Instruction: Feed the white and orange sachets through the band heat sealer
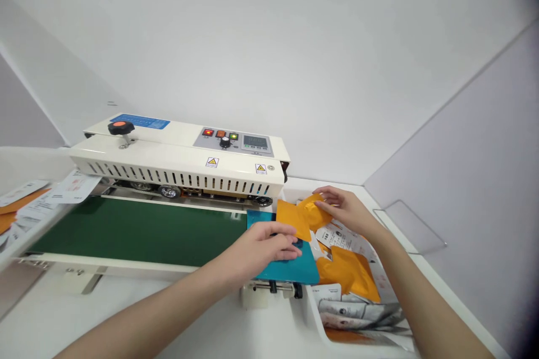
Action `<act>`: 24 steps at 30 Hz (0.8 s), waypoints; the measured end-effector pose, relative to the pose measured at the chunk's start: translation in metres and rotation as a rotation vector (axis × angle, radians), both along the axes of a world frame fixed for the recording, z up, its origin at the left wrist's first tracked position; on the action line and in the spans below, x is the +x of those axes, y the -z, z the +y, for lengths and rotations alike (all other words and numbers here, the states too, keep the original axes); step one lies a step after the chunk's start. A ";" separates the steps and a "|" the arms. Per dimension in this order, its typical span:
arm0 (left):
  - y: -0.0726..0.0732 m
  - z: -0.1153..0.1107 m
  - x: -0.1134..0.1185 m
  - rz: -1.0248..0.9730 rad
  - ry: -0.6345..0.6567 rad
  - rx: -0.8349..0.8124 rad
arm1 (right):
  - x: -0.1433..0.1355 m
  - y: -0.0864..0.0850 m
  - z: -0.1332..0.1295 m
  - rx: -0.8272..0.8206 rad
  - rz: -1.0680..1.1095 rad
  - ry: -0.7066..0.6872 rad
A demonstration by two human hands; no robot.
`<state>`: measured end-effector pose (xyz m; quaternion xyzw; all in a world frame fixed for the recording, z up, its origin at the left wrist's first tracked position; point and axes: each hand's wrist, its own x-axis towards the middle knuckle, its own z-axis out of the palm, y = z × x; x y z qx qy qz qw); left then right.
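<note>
My left hand (269, 244) reaches over a blue plate (305, 269) at the right end of a green belt. Its fingers are stretched out, with the tips at the lower edge of a flat orange packet (290, 216). Farther right, my right hand (347, 210) has its fingers closed on a second, puffier orange packet (316, 214), which partly overlaps the first one or lies against it. Below the right hand is a white bin (314, 314) holding more orange packets (351, 272) and several white and silver printed sachets (349, 308).
A cream band sealing machine (181, 159) with lit switches and a black knob (121, 127) stands behind the green conveyor belt (155, 230). White sachets (78, 186) and orange packets (25, 201) lie at its left end. A wire stand (415, 218) sits at right by the wall.
</note>
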<state>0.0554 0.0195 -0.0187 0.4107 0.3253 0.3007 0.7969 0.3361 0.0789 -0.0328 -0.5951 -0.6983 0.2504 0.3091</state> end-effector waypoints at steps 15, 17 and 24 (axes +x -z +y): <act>-0.016 -0.008 -0.009 -0.072 -0.178 -0.051 | 0.000 -0.005 -0.006 -0.107 -0.078 -0.170; -0.016 -0.008 -0.013 -0.074 -0.212 -0.049 | 0.000 -0.005 -0.006 -0.087 -0.095 -0.152; -0.016 -0.013 -0.028 -0.060 -0.311 -0.068 | 0.006 -0.007 -0.003 -0.130 0.088 -0.053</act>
